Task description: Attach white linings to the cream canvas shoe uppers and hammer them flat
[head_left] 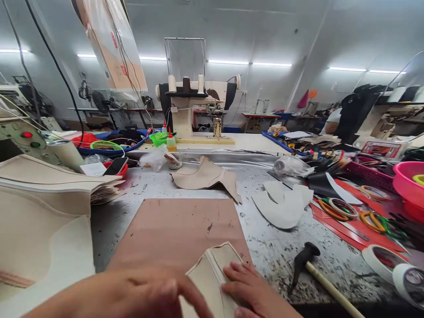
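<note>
A beige shoe-upper piece (pixel 212 274) with a pale strip along its seam lies at the front edge of a brown board (pixel 179 225). My right hand (pixel 248 285) rests on its right side with fingers stretched out flat. Over its left side is my left hand (pixel 142 289), blurred, one finger pointing down and the rest mostly hidden. Beyond the board sits another beige upper piece (pixel 207 174), folded and partly raised. White cut pieces (pixel 281 205) lie to the right. A hammer (pixel 304 260) with a wooden handle rests near my right hand.
Stacked beige pieces (pixel 43 212) fill the left side. Scissors (pixel 374 221), tape rolls (pixel 384 260) and a pink basin (pixel 409 181) crowd the right. A sewing machine (pixel 185 115) stands behind the table, near a glue bottle (pixel 171 142) and a phone (pixel 115 166).
</note>
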The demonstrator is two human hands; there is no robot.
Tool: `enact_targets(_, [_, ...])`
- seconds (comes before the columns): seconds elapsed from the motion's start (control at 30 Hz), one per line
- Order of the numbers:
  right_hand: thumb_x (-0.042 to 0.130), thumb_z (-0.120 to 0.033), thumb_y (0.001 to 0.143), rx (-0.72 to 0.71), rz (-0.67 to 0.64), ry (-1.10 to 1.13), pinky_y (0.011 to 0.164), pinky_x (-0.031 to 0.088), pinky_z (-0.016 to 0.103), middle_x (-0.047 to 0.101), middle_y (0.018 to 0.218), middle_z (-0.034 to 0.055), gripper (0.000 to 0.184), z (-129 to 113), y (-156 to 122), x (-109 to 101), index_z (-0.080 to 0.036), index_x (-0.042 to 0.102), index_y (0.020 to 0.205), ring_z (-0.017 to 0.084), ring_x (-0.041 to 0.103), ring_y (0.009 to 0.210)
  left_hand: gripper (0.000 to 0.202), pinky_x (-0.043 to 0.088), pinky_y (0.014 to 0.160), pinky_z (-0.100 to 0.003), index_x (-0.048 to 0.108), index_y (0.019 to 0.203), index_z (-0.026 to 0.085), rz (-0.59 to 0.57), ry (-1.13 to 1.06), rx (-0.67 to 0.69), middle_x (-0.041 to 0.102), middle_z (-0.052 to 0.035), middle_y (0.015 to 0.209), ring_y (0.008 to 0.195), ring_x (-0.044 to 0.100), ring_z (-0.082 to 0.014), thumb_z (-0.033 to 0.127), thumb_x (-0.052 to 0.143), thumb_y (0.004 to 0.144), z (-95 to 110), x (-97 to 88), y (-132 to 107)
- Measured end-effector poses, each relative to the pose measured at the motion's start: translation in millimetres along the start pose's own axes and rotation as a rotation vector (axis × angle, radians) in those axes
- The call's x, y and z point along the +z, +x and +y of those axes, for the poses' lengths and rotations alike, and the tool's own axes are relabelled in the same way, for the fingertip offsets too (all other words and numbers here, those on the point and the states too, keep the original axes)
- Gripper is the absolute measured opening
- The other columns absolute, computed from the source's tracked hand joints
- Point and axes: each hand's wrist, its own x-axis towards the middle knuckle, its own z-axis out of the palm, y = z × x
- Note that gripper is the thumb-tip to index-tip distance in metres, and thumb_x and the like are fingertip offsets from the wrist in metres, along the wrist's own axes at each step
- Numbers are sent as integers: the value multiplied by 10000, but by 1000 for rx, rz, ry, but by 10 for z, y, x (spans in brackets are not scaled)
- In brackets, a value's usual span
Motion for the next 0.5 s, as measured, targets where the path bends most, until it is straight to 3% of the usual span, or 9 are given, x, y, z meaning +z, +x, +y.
enact_targets(0.03, [480, -510, 843, 9, -45, -47, 1033, 307, 456, 500, 1317, 55, 437, -60, 16, 66, -289, 559, 1212, 265, 404, 1246, 745, 526, 605, -342, 611, 1073, 247, -192, -121, 13, 707, -71, 842, 713, 667, -213, 716, 102, 798, 4, 96, 143])
enact_targets(0.07, [484, -499, 845, 25, -51, -96, 1042, 283, 469, 477, 1333, 59, 433, -103, 23, 157, -288, 557, 1216, 270, 388, 1255, 704, 530, 706, -374, 577, 1132, 240, -165, -149, 33, 691, -89, 983, 878, 655, -229, 647, 80, 842, -29, 201, 292])
enact_targets(0.13, [505, -471, 838, 59, 6, -174, 1028, 309, 463, 456, 1345, 73, 430, -125, -7, 348, -278, 556, 1219, 282, 400, 1246, 535, 405, 966, -441, 500, 1253, 228, 28, 166, 39, 468, -116, 1346, 1237, 424, -267, 539, 305, 865, -193, 433, 557])
enact_targets(0.2, [548, -454, 809, 68, 48, -206, 977, 386, 416, 506, 1305, 72, 409, -56, -103, 448, -286, 585, 1181, 283, 468, 1194, 620, 235, 1063, -525, 395, 1343, 185, 46, 496, 52, 242, -147, 1458, 1339, 200, -329, 459, 511, 798, -407, 644, 735])
enact_targets(0.27, [507, -407, 837, 164, 134, -238, 905, 450, 338, 588, 1225, 56, 361, 97, -256, 383, -286, 591, 1167, 242, 548, 1113, 748, 200, 1059, -568, 365, 1359, 149, -15, 696, 73, 208, -189, 1453, 1333, 170, -383, 402, 641, 711, -564, 766, 839])
enact_targets(0.33, [379, -292, 894, 400, 312, -338, 872, 463, 308, 622, 1176, 72, 362, 318, -445, 184, -231, 560, 1202, 208, 576, 1066, 708, 277, 1033, -549, 461, 1294, 147, -8, 775, 106, 329, -202, 1412, 1292, 286, -401, 341, 700, 657, -601, 773, 916])
enact_targets(0.37, [342, -237, 894, 564, 423, -471, 906, 439, 338, 596, 1208, 94, 381, 443, -540, 71, -192, 547, 1211, 219, 552, 1096, 587, 337, 1003, -514, 544, 1209, 158, 25, 787, 116, 434, -187, 1353, 1242, 381, -386, 312, 695, 663, -576, 745, 957])
enact_targets(0.43, [336, -101, 829, 734, 493, -578, 930, 385, 455, 534, 1223, 257, 417, 685, -705, -109, 2, 528, 1185, 322, 510, 1124, 254, 443, 890, -421, 645, 974, 175, 114, 779, 117, 616, -133, 1126, 1057, 551, -310, 268, 615, 739, -472, 663, 1056])
enact_targets(0.5, [350, -24, 769, 815, 479, -687, 930, 374, 428, 555, 1172, 278, 420, 868, -801, -181, 53, 534, 1138, 324, 522, 1094, 131, 474, 755, -355, 630, 838, 181, 183, 761, 80, 655, -89, 913, 869, 601, -250, 238, 516, 807, -364, 599, 1166])
